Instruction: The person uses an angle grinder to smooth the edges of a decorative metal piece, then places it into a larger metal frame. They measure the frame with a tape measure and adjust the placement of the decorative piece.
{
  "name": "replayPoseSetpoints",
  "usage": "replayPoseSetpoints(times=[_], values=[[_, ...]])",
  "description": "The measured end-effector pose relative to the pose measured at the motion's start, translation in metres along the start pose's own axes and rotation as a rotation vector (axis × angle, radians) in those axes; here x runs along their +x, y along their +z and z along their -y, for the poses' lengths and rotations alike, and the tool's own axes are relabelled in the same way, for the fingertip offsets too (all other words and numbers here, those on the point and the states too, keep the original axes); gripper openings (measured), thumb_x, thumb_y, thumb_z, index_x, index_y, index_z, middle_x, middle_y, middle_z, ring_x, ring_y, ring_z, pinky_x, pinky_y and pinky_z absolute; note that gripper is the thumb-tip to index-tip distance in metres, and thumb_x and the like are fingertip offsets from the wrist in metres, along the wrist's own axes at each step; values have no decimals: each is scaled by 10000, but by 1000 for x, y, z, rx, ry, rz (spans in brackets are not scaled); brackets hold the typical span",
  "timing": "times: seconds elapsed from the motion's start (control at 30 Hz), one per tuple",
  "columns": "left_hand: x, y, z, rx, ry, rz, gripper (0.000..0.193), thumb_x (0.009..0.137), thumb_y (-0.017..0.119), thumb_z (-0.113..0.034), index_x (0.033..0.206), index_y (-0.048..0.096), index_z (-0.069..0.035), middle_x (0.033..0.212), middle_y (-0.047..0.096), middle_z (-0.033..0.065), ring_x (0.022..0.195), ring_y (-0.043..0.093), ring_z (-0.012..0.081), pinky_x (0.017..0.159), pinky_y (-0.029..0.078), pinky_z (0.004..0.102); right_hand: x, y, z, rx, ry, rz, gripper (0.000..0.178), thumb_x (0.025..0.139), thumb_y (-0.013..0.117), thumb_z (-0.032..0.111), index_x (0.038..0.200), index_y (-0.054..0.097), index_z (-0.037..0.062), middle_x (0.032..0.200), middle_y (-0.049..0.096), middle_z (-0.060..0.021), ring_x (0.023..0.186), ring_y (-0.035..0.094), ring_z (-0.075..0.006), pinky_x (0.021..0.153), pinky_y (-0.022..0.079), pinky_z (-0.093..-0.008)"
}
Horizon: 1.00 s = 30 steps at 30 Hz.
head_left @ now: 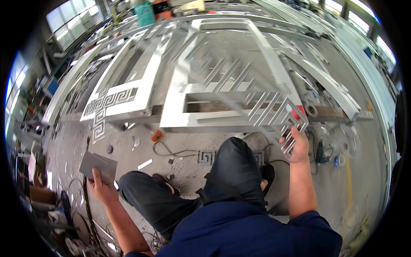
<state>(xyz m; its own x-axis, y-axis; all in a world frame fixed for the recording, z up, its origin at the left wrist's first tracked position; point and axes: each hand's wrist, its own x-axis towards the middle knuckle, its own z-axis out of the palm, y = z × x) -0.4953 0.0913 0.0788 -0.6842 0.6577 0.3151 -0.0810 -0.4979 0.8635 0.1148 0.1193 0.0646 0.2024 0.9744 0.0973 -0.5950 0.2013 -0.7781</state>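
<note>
My left hand [101,188] grips a flat grey square sheet [102,164] by its lower edge, with the thumb on top. It hovers low over the floor at the left, beside my knee. In my right hand [298,146] is one end of a long grey metal lattice panel [266,108] with a Greek-key pattern. The panel slants up and away to the left, above a white rectangular frame [171,115], and motion blurs its far part. A second white frame [147,88] lies to the left, with a cross-shaped Greek-key piece [102,105] on its near corner.
A rusty beam [332,113] supports the frames. A red tape roll [298,112] sits near the right frame's corner. On the floor are a small Greek-key piece [206,157], an orange object with a cord [157,136], a white strip [145,164] and a drill [321,153].
</note>
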Motion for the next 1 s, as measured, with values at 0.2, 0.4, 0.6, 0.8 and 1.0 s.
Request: replayPoseSetpoints(times=[0.2, 0.4, 0.6, 0.8, 1.0], values=[[-32, 113, 35, 20, -180, 329, 249, 1007, 673, -158, 1214, 620, -30, 1133, 685, 61, 994, 646, 143, 888, 527, 313, 8, -64, 12, 154, -148, -281, 283, 998, 672, 228, 1253, 620, 117, 1014, 700, -48, 855, 682, -174, 742, 539, -316], [-43, 156, 60, 63, -266, 503, 214, 982, 709, -129, 1140, 625, -13, 1062, 695, 42, 943, 631, 113, 863, 497, 271, 22, -68, -22, 166, -134, -544, 264, 984, 699, 247, 1194, 607, 115, 963, 677, -46, 850, 690, -194, 725, 538, -357], [-39, 172, 82, 47, -329, 533, 212, 992, 693, -121, 1155, 625, -5, 1070, 695, 44, 939, 629, 111, 867, 494, 270, 30, -79, -50, 126, -75, -655, 281, 996, 683, 229, 1216, 583, 85, 1033, 675, -77, 874, 700, -222, 716, 538, -376], [-44, 188, 104, 13, -395, 557, 233, 995, 683, -116, 1187, 624, 2, 1103, 701, 54, 973, 649, 127, 893, 502, 282, 29, -83, -54, 72, -9, -668, 286, 994, 686, 238, 1201, 592, 64, 1036, 676, -76, 873, 701, -226, 711, 545, -382], [-47, 226, 118, -7, -439, 656, 234, 989, 689, -139, 1178, 621, -17, 1080, 706, 43, 951, 662, 118, 857, 523, 276, 18, -88, -53, -3, 203, -598, 323, 995, 682, 301, 1156, 625, 27, 952, 707, -107, 874, 689, -244, 759, 557, -399]])
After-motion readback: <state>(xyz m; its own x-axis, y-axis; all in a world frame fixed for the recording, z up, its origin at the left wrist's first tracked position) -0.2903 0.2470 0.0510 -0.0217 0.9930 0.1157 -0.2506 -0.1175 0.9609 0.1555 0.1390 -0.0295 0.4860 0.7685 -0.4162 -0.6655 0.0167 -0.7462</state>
